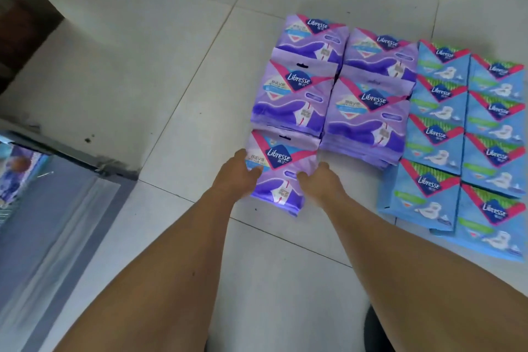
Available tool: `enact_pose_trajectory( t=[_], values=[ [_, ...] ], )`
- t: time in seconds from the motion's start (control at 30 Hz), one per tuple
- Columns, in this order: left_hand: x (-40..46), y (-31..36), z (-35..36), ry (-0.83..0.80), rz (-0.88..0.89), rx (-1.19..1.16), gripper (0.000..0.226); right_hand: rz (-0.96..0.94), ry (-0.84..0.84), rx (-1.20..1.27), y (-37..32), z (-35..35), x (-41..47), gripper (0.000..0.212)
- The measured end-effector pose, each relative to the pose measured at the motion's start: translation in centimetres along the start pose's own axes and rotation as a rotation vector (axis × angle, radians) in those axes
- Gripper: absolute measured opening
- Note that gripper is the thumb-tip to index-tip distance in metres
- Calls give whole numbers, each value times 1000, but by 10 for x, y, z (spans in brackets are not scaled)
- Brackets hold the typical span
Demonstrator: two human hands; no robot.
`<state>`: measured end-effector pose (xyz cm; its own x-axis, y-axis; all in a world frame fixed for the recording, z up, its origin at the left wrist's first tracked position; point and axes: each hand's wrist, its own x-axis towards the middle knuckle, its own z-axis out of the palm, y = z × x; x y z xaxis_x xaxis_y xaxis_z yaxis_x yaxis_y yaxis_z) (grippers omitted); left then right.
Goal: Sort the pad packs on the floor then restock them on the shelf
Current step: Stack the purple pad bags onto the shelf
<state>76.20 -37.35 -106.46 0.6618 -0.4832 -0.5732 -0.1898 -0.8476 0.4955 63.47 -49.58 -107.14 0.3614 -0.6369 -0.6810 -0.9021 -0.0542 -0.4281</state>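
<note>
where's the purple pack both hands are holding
Head view, centre: the purple pack lies on the floor between both hands, nearest in the left purple column.

"Libresse" on pad packs [291,100]

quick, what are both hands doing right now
Left hand: grips the left edge of the nearest purple Libresse pad pack on the floor.
Right hand: grips the same pack's right edge.

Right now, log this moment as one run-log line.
phase: sorting | hands: left and right grip purple pack | purple stacks beside blue packs on floor
</note>
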Motion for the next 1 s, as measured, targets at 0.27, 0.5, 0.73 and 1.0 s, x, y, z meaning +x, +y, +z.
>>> enact_pose_trajectory(
  t=[0.27, 0.5, 0.73, 1.0],
  values=[
    [-5, -8, -3, -182, -205, -158, 55, 70, -110, 89, 6, 22, -9, 52],
    [-23, -23, 12, -148, -242, -338, 50, 65, -118, 160, 10, 22, -11, 48],
    [-16, -16, -4, -190, -163, -555, 41, -44, -87, 338, 8, 2, 1, 52],
    [-75, 39, -117, -65, 123, -666, 39, -486, -287, 412, -74, -90, -62, 30]
  ],
)
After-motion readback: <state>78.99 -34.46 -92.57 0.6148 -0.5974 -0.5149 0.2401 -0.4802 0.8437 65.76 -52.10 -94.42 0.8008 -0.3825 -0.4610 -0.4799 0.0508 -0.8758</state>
